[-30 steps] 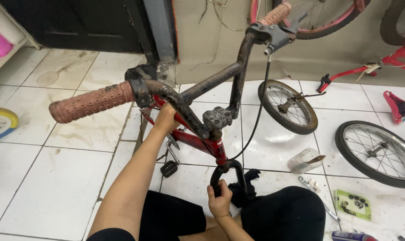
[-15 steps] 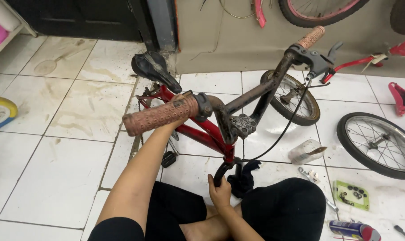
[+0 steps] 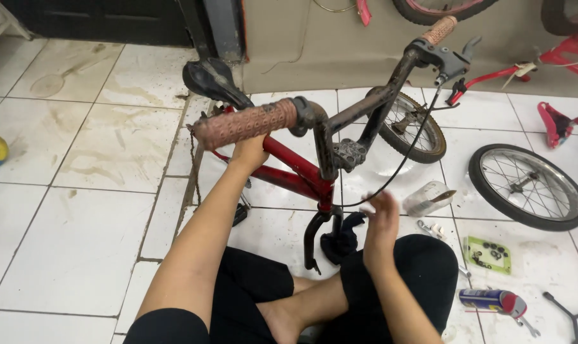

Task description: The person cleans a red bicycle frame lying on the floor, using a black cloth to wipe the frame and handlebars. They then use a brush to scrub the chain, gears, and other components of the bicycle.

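Observation:
A small red bicycle frame stands on the tiled floor in front of my crossed legs, with no front wheel in its black fork. My left hand grips the red top tube just under the near brown handlebar grip, which hides part of the hand. My right hand hovers blurred to the right of the fork, fingers apart, holding nothing. A dark cloth lies by the fork's lower end. The black brake cable loops down from the grey brake lever.
The black saddle is behind the grip, and the rear wheel beyond the bars. A loose wheel lies at right. A clear plastic container, a green tray of small parts and a spray can sit beside my right knee.
My right hand has let go of the fork and lifted up and to the right. The handlebar has swung across the view. My left hand keeps its hold on the frame.

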